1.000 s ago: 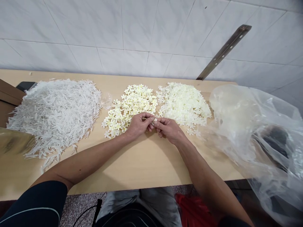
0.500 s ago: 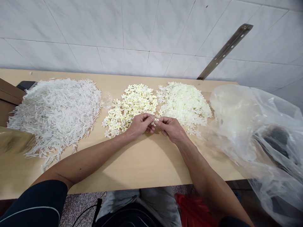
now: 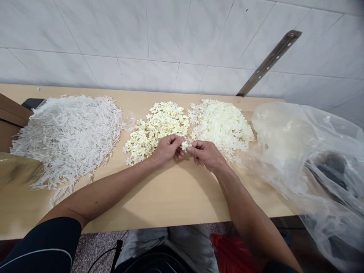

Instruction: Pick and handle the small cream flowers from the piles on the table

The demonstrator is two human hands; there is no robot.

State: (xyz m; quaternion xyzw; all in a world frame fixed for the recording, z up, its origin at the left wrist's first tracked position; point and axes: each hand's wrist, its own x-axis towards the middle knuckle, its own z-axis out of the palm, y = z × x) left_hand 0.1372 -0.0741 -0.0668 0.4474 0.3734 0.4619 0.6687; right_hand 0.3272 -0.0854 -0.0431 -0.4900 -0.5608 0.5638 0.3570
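Note:
Between my two hands is a small white artificial flower (image 3: 184, 145), pinched at the fingertips just in front of the flower piles. My left hand (image 3: 168, 148) is closed with thumb and fingers on the flower's left side. From the other side, my right hand (image 3: 206, 153) pinches the same flower by its edge. Right behind my left hand spreads a pile of pale yellow-centred flowers (image 3: 159, 127). Beyond my right hand lies a second heap of whiter flowers (image 3: 223, 123). Whatever small part sits inside my left fingers is hidden.
A big heap of thin white stems (image 3: 74, 136) covers the table's left side, by a brown box (image 3: 11, 121). A small clear plastic piece (image 3: 129, 120) lies beside it. At right slumps a large clear plastic bag (image 3: 287, 140). A metal strip (image 3: 269, 64) leans on the tiled wall.
The flower at my fingertips has turned and shows more of its petals. My left fingers have shifted slightly left, and a small gap has opened between the hands.

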